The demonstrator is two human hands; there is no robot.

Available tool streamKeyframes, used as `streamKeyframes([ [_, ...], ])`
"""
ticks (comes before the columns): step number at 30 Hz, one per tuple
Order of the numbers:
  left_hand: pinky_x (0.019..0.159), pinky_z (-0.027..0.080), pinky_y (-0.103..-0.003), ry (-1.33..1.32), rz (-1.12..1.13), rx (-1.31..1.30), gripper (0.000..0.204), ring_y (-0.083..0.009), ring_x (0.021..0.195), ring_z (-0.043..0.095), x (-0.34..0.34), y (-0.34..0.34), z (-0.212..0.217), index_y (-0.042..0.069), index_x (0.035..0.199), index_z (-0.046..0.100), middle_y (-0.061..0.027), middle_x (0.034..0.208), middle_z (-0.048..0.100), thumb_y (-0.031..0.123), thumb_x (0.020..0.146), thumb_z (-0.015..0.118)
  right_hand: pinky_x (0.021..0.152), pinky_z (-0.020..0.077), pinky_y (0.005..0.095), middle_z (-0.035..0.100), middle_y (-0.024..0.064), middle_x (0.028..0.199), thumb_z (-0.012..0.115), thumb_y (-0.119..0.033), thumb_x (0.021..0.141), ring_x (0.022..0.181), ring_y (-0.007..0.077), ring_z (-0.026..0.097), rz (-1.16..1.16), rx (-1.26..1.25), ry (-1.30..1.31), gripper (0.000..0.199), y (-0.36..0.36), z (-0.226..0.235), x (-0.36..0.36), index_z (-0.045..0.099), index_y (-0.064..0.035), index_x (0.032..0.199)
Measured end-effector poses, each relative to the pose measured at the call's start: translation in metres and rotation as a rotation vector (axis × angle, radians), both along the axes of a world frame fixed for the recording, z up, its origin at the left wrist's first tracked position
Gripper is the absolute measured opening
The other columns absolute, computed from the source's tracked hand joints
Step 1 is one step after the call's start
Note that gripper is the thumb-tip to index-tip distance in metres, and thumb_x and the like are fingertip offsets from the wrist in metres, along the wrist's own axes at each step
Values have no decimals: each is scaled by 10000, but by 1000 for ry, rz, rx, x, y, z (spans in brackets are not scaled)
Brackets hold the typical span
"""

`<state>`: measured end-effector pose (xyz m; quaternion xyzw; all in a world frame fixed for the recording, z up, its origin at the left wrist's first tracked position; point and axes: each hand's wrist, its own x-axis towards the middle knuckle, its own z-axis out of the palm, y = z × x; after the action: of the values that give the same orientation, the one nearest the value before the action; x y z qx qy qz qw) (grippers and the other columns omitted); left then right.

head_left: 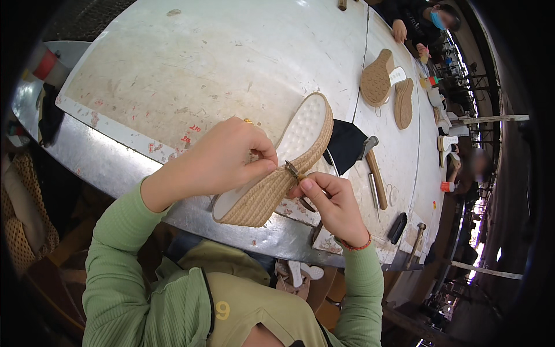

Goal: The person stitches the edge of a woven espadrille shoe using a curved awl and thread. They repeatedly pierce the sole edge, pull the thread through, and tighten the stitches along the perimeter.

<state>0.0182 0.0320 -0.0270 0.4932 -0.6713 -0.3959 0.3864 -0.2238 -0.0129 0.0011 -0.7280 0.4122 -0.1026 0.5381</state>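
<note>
A wedge shoe sole (254, 202) with a braided rope side and a white dimpled top lies tilted across the table's near edge, in front of me. My right hand (332, 202) grips a small pair of nippers (293, 171), whose metal jaws touch the rope side near the sole's middle. My left hand (228, 159) is over the sole, thumb and fingers pinched together close to the nippers' jaws. Whatever is between those fingertips is too small or hidden to make out.
Right of the sole lie a black cloth (345, 144), a hammer (377, 179), an awl (374, 191) and a black block-shaped object (397, 228). Farther off are tan wedge soles (377, 84). Across the table, a co-worker's hand (399, 30) rests on the surface.
</note>
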Motion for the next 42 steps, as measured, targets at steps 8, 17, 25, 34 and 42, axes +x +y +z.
streamKeyframes([
  [8, 698, 475, -373, -189, -77, -187, 67, -289, 706, 621, 0, -9, 4, 36, 784, 679, -84, 751, 654, 102, 795, 683, 762, 494, 261, 710, 73, 859, 525, -181, 1016, 821, 104, 629, 35, 11, 61, 291, 1, 5, 1, 684, 51, 942],
  [17, 731, 446, -366, -442, -111, -400, 59, -274, 709, 584, -6, -13, 8, 61, 754, 649, -54, 758, 610, 109, 786, 662, 763, 499, 274, 713, 79, 851, 526, -166, 1011, 814, 114, 638, 4, -9, 66, 282, 3, 3, -1, 685, 57, 939],
  [25, 676, 487, -316, 52, 63, -70, 101, -207, 737, 633, -11, 9, -5, 12, 847, 682, -97, 793, 650, 99, 800, 702, 686, 457, 282, 669, 57, 743, 544, -178, 997, 726, 110, 579, 96, 10, 184, 301, -4, 27, -7, 701, 49, 874],
  [34, 644, 489, -306, 268, 357, -120, 118, -202, 705, 650, -36, 27, -22, 12, 829, 717, -102, 807, 678, 91, 746, 745, 685, 477, 263, 712, 59, 779, 551, -242, 1003, 723, 97, 606, 129, 124, 20, 339, -8, 12, -2, 723, 14, 861],
  [42, 637, 486, -290, 313, 415, -146, 84, -185, 711, 652, -43, 30, -29, 7, 817, 725, -93, 817, 679, 49, 746, 736, 754, 510, 278, 729, 88, 833, 531, -232, 1014, 795, 128, 660, 181, 275, -110, 352, -21, 1, -5, 720, 37, 887],
])
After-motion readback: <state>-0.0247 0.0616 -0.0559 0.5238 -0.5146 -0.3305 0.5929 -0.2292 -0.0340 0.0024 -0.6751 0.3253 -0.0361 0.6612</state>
